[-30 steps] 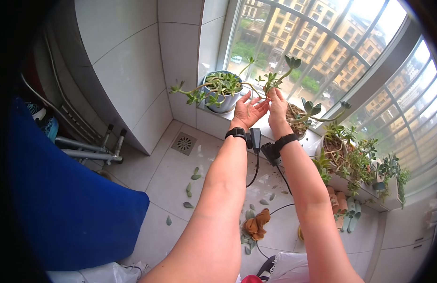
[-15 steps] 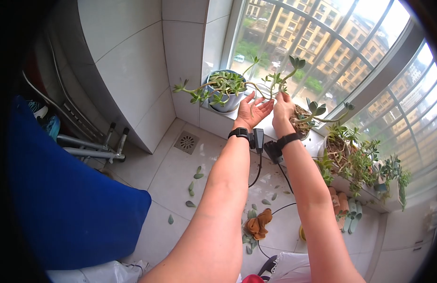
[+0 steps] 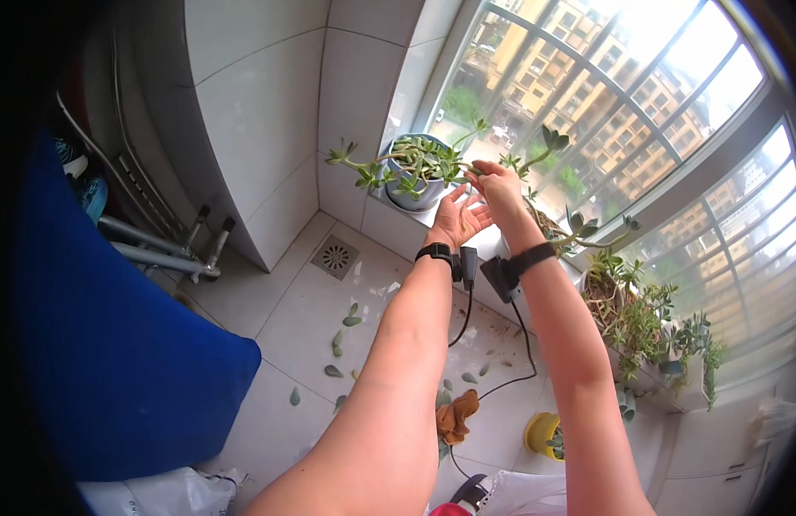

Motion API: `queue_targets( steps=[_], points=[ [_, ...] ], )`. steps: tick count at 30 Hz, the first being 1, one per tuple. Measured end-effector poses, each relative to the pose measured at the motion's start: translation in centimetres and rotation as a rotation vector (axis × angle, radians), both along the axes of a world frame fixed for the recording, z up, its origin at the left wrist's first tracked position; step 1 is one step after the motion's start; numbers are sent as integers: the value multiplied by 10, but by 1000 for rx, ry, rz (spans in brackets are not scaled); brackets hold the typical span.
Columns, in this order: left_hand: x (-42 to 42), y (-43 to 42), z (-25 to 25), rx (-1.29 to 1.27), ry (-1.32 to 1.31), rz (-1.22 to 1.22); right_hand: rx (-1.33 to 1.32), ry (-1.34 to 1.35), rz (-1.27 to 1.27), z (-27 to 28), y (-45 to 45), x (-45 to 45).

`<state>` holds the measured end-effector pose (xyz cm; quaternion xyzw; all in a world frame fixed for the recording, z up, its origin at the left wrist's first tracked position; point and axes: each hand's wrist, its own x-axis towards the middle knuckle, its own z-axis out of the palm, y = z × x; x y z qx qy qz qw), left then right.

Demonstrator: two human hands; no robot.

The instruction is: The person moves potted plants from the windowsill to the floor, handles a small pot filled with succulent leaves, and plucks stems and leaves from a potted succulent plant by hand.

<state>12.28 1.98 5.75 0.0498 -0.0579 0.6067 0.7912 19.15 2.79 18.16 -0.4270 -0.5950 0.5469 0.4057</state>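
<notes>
My left hand [image 3: 456, 222] is palm up with its fingers spread, just below and right of a pale blue-grey pot [image 3: 410, 199]. A thin yellowish bit, perhaps a withered leaf, lies on its palm. A succulent [image 3: 425, 161] fills the pot, its long stems trailing over both sides. My right hand [image 3: 498, 191] is above the left one, fingertips pinched at a stem right of this pot. Exactly what lies between those fingertips is partly hidden. Behind the right hand a taller succulent rosette [image 3: 554, 138] rises in front of the window.
More potted succulents [image 3: 621, 301] line the sill to the right. Loose leaves [image 3: 333, 371] are scattered over the tiled floor, near a drain [image 3: 336, 257]. A brown cloth [image 3: 456, 417] and a yellow pot [image 3: 540, 433] are below. Blue fabric [image 3: 148, 344] occupies the left; cables hang from both wrists.
My right hand has moved left and up, from the right-hand plant's stems to the stem beside the blue-grey pot. My left hand stays palm up. The view has shifted slightly.
</notes>
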Motion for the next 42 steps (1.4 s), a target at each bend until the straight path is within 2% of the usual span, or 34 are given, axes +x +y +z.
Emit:
queue_targets(
  steps=[3, 6, 9, 12, 15, 17, 20, 22, 25, 29, 33, 35, 37, 42],
  points=[
    [2, -3, 5, -76, 12, 23, -23, 239, 291, 4, 14, -10],
    [1, 2, 0, -83, -7, 16, 39, 58, 332, 3, 17, -18],
    [0, 11, -14, 4, -60, -12, -3, 151, 76, -3, 4, -17],
    [1, 12, -14, -103, -63, 29, -1, 191, -129, -8, -33, -6],
    [-7, 4, -12, -40, 85, -21, -12, 251, -263, -22, -83, 20],
    [-5, -3, -2, -163, 33, 17, -104, 138, -190, -23, -124, 44],
    [-7, -3, -6, -158, 15, 19, -245, 36, -53, -29, -174, 82],
    [-10, -4, -8, -145, 101, 20, -366, 20, 34, -35, -196, 105],
    [-20, -8, -13, -132, 247, 34, -441, -21, 0, -36, -222, 124],
    [-36, -20, -21, -270, 349, 72, -526, -77, -133, -61, -211, 140],
    [-48, -26, -25, -392, 439, 91, -485, -33, -326, -77, -140, 141],
    [-50, -25, -31, -424, 515, 110, -396, 159, -485, -93, -103, 145],
    [-54, -28, -30, -469, 554, 136, -423, 252, -598, -92, -80, 151],
    [-59, -32, -25, -564, 581, 160, -316, 426, -424, -99, -55, 171]
  ],
)
